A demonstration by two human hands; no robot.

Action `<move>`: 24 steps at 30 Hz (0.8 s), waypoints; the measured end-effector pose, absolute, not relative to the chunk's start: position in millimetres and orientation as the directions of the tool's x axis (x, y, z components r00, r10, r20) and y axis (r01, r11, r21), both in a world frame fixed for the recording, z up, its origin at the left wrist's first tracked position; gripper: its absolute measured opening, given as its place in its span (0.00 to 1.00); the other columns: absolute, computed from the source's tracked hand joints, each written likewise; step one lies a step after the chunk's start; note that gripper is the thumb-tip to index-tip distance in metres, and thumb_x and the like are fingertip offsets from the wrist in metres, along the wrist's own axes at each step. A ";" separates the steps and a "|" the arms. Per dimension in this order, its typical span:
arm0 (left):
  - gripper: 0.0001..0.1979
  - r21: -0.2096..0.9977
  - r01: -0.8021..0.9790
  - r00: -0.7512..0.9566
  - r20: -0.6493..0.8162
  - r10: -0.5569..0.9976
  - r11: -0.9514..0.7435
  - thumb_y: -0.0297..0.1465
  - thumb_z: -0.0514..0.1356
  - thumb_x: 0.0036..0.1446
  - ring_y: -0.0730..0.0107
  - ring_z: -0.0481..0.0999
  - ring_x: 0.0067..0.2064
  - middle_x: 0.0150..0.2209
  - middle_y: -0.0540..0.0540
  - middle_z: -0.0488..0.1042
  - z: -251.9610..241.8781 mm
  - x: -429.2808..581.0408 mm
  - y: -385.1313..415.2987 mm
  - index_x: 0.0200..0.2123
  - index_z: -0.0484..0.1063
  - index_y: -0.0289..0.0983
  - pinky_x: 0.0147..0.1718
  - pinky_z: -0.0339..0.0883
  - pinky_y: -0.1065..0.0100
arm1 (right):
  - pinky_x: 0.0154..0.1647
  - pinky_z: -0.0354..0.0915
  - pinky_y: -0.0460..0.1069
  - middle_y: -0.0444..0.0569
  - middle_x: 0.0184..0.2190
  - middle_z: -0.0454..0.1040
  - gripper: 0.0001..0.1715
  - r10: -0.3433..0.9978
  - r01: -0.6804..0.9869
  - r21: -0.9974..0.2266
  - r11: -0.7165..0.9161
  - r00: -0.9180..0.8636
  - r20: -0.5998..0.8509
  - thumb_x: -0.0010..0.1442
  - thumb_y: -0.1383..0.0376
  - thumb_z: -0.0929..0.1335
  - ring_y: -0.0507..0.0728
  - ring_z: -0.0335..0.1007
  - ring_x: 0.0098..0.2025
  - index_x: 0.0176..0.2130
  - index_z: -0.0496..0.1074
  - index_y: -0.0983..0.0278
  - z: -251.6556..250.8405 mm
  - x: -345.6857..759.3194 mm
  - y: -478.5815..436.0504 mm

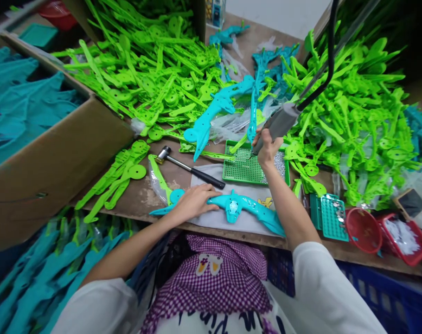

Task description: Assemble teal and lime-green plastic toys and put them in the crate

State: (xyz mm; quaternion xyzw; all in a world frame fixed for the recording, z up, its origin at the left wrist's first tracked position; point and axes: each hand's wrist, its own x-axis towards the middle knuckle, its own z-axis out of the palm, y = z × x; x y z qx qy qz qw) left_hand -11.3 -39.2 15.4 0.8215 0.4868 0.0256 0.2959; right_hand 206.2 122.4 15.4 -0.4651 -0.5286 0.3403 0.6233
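Note:
My left hand lies over a blue plastic part at the table's front edge, its fingers gripping the curved body. Part of that piece is hidden under the hand, and my right forearm covers some of its right end. Held in my right hand is a grey electric screwdriver, its bit pointing down over a green perforated tray. Small silvery screws lie at the tray's right side. A hammer with a black handle rests just beyond my left hand.
Heaps of green plastic parts fill the back left and the right. More blue pieces lie beyond the tray. A cardboard box stands at left. Red containers and a teal tray sit at right.

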 end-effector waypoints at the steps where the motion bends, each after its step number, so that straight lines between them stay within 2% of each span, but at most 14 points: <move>1: 0.22 0.513 0.784 0.524 -0.246 0.815 -0.349 0.42 0.64 0.55 0.61 0.73 0.47 0.45 0.47 0.74 15.4 -11.4 -39.2 0.53 0.72 0.44 0.42 0.64 0.67 | 0.20 0.60 0.47 0.40 0.16 0.63 0.25 0.913 0.061 -0.936 0.348 0.203 0.352 0.56 0.44 0.64 0.50 0.63 0.18 0.29 0.70 0.62 15.0 205.9 122.0; 15: 0.23 0.530 0.783 0.514 -0.258 0.818 -0.326 0.42 0.65 0.54 0.61 0.73 0.47 0.46 0.47 0.73 14.8 -12.0 -40.0 0.54 0.72 0.46 0.43 0.63 0.66 | 0.20 0.61 0.48 0.39 0.15 0.63 0.26 0.889 0.101 -0.919 0.382 0.230 0.395 0.57 0.43 0.63 0.50 0.62 0.17 0.28 0.69 0.63 13.4 207.8 121.7; 24: 0.23 0.550 0.777 0.509 -0.261 0.821 -0.307 0.42 0.65 0.54 0.59 0.73 0.47 0.46 0.46 0.74 17.3 -11.0 -39.4 0.53 0.72 0.46 0.44 0.64 0.66 | 0.20 0.61 0.47 0.39 0.15 0.64 0.27 0.895 0.072 -0.929 0.364 0.251 0.370 0.55 0.43 0.63 0.49 0.63 0.17 0.30 0.71 0.63 16.7 206.5 123.1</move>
